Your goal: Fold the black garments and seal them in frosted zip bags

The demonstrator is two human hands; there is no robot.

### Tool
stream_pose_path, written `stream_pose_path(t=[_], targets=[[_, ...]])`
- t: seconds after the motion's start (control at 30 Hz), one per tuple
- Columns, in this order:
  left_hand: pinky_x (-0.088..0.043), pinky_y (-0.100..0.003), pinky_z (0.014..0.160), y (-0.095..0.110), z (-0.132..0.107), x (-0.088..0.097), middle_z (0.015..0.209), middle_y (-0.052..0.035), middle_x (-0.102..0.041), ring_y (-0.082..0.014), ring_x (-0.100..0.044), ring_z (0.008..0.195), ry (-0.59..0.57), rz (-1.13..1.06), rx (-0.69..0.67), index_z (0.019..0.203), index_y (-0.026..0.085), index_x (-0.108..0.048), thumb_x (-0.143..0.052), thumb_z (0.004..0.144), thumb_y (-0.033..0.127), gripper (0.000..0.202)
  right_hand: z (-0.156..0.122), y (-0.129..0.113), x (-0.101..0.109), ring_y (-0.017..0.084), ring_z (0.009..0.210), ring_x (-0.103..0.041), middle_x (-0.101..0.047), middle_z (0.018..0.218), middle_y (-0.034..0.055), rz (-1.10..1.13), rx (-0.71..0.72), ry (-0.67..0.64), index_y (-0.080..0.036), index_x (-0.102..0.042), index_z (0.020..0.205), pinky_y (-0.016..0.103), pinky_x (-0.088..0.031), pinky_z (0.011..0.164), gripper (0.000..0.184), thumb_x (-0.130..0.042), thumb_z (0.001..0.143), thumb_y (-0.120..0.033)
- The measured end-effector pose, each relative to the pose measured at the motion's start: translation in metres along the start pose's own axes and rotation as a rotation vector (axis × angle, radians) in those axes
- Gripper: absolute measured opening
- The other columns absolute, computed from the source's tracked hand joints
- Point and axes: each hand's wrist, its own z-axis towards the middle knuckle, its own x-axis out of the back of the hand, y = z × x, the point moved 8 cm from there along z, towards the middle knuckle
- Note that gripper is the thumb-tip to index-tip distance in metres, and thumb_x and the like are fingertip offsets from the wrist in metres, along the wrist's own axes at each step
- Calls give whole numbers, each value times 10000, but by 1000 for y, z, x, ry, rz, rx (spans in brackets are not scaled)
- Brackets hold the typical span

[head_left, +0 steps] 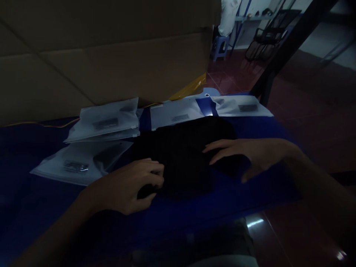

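Observation:
A black cloth item (183, 159) lies spread on the blue table surface in dim light; its exact kind I cannot make out. At its left edge my left hand (133, 185) has curled fingers, with black fabric between them and the thumb. My right hand (250, 154) rests its outstretched fingertips on the cloth's right part, thumb held apart. Frosted zip bags with dark labels lie around the cloth: a stack (105, 118) and a nearer bag (80, 161) on the left, one bag (178, 113) behind it, another (244, 105) at the back right.
A large cardboard box (111, 70) walls off the table's back left, with yellow tape (191, 87) at its corner. A dark slanted post (289, 48) rises at the right. Beyond are a blue stool (221, 46), a seated person, a black chair (271, 35) and red floor tiles.

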Motion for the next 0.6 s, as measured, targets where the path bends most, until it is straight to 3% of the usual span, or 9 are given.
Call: stream_pose_path(t=[0.1, 0.2, 0.27, 0.33, 0.47, 0.6], targets=[[-488, -382, 1051, -4, 2, -6, 877, 4, -654, -175, -619, 827, -79, -67, 27, 802, 236, -622, -576, 854, 185, 86, 8, 4, 4, 294, 1395, -548, -509, 1580, 24, -41, -20, 86, -316, -730, 1192, 494, -512, 1107, 337, -767, 869, -400], [-472, -390, 1068, -7, 1, -8, 875, 12, -644, -169, -622, 833, -104, -96, 59, 794, 229, -599, -569, 859, 182, 85, 11, 0, 8, 260, 1259, -623, -629, 1413, 48, -54, 24, 136, -258, -753, 1004, 451, -545, 1033, 125, -728, 900, -324], [-431, -402, 1128, -7, 0, -7, 883, 20, -645, -162, -627, 842, -96, -116, 68, 799, 226, -585, -569, 858, 179, 77, 11, -4, 8, 235, 1159, -657, -679, 1285, 59, -21, 60, 126, -245, -758, 991, 412, -563, 968, 107, -721, 913, -308], [-454, -367, 1092, -6, -2, -6, 894, 23, -648, -158, -634, 859, -99, -175, 72, 807, 224, -569, -571, 841, 170, 64, 10, -9, 6, 206, 1049, -686, -709, 1164, 61, 64, 91, 82, -227, -754, 1028, 366, -573, 901, 132, -714, 932, -310], [-505, -260, 744, 3, -2, -2, 841, 14, -617, -143, -608, 771, -133, -418, 43, 769, 219, -518, -584, 876, 265, 134, 8, -16, 4, 183, 941, -724, -758, 1044, 46, 260, 101, 6, -201, -726, 1130, 329, -568, 850, 196, -668, 981, -315], [-490, -276, 622, 7, 2, 11, 720, 8, -544, -130, -536, 621, -106, -587, -21, 682, 213, -462, -505, 962, 549, 440, 4, -18, 14, 182, 952, -726, -765, 1035, 36, 379, 110, 117, -217, -716, 1157, 314, -553, 848, 213, -666, 988, -337]])
